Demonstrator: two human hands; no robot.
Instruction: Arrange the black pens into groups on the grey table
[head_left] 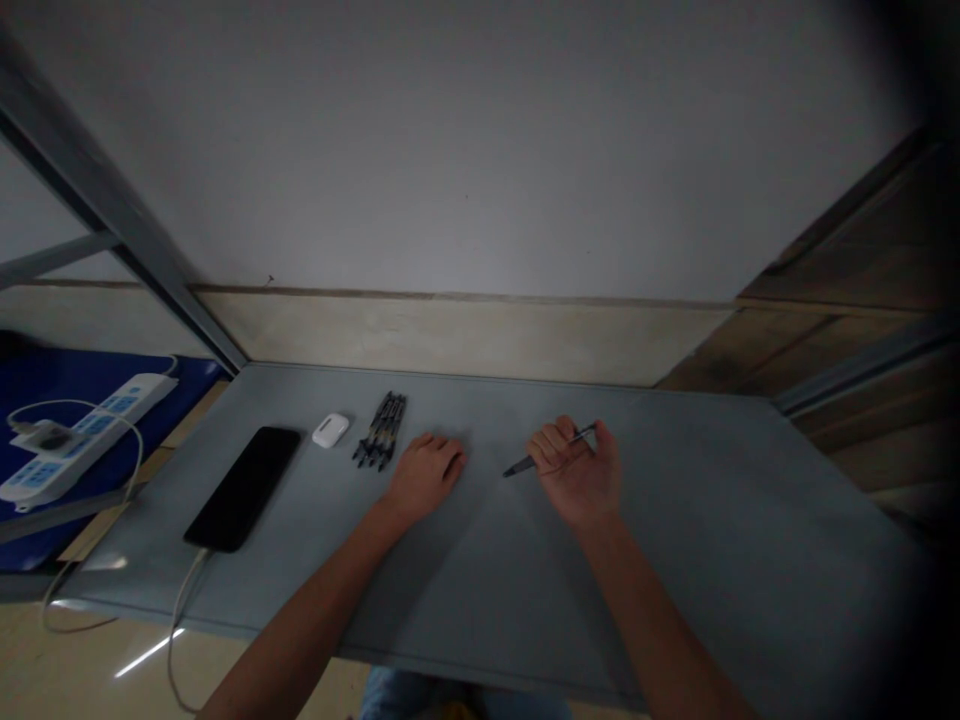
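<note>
A dark pen is gripped in my right hand, which is raised a little over the grey tabletop with its palm turned up. The pen slants across the fingers, one end pointing down to the left and the other reaching the thumb. My left hand rests palm down on the table, its fingers curled together and partly hidden; no object shows in it. Just left of it lies a bundle of several dark pens, side by side.
A white earphone case lies left of the pens. Beyond it a black phone is plugged into a white cable hanging over the front edge. A white power strip lies on a blue surface at far left. A wall borders the back.
</note>
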